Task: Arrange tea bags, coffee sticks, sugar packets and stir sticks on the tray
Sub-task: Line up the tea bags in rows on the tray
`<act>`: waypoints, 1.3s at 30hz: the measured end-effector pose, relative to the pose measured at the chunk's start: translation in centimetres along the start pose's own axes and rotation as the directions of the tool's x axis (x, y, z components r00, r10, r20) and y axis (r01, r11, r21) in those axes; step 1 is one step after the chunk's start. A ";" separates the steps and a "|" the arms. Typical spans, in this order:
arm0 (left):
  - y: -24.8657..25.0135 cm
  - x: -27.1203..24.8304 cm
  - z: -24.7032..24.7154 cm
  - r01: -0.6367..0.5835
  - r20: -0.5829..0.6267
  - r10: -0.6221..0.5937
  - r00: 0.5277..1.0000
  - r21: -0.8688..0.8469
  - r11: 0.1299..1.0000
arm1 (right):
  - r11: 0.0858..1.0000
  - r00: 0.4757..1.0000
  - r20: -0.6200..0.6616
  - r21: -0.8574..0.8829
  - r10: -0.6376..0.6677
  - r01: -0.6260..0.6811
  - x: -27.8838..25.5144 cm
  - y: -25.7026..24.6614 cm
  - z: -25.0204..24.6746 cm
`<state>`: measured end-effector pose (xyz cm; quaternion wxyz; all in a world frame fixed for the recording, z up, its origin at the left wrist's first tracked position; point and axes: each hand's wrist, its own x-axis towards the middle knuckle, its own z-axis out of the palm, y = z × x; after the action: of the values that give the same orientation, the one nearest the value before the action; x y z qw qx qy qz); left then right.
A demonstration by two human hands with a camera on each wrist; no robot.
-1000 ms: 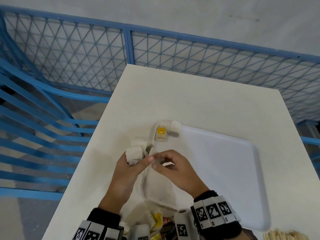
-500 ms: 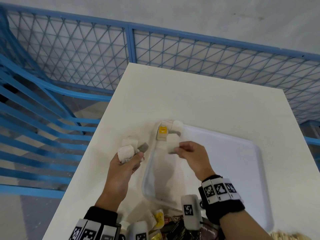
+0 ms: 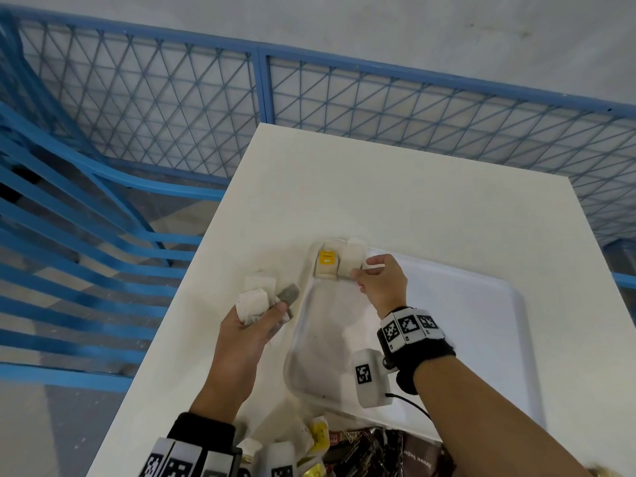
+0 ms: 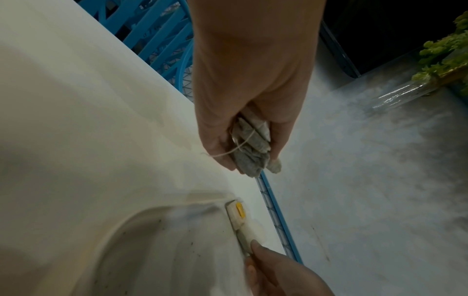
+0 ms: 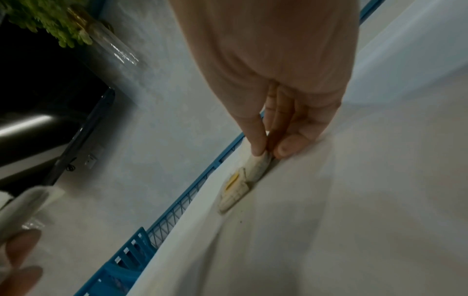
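One big white rectangular worktop (image 3: 395,201) carries everything, with a blue wire-mesh fence (image 3: 172,108) behind and to the left of it. On the worktop lies a white plastic tray with a raised rim (image 3: 481,356), mostly bare, so the task looks early. At the near edge, just below the tray, a jumbled pile of dark and yellow sachets (image 3: 351,442) waits (kinds hard to read, likely coffee and sugar), and stir sticks barely peek in at the bottom right corner.

Right hand (image 3: 380,287) reaches to the tray's far-left corner, thumb and fingers pinching a pale paper tea bag (image 3: 351,261) and setting it touching a yellow-tagged tea bag (image 3: 327,265) already lying there; placing it edge to edge looks like the start of a neat row along the rim. The right wrist view shows the pinch low against the tray floor, so release seems near.

Left hand (image 3: 249,330) hovers over the worktop just left of the tray, fingers curled round a small bunch of spare white tea bags (image 3: 256,297) with a string dangling, probably held as a supply to feed the right hand one at a time.
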<state>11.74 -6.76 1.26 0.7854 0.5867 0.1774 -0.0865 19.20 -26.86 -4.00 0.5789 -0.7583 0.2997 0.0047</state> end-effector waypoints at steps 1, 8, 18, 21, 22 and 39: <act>0.0 0.0 0.0 0.011 0.006 -0.011 1.000 -0.006 1.000 | 1.000 1.000 -0.006 -0.022 -0.006 0.006 0.1 0.2 0.1; -0.4 0.1 -0.1 0.046 0.024 -0.046 0.999 -0.027 0.999 | 0.997 1.000 -0.027 -0.076 -0.010 0.008 0.6 0.4 0.1; -0.3 0.4 0.5 0.088 0.028 -0.086 0.996 -0.099 0.991 | 0.989 0.949 0.286 -0.030 -0.132 0.146 -3.7 -2.0 -0.4; -0.3 0.4 0.7 0.084 0.035 -0.081 0.996 -0.077 0.993 | 0.996 0.879 0.469 0.018 -0.087 0.089 -6.0 -2.8 -0.5; -0.3 0.3 0.7 0.081 0.040 -0.078 0.996 -0.061 0.995 | 0.997 0.860 0.504 0.021 -0.074 0.074 -6.5 -2.9 -0.5; -0.5 0.8 -2.9 0.046 -0.128 -0.041 0.991 0.042 0.998 | 0.894 0.919 0.369 -0.352 -0.139 0.277 -6.3 -0.2 2.7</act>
<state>11.77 -4.08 -0.17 0.7572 0.6044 0.2378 -0.0700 15.05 -21.66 -2.53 0.4523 -0.8758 0.1057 0.1312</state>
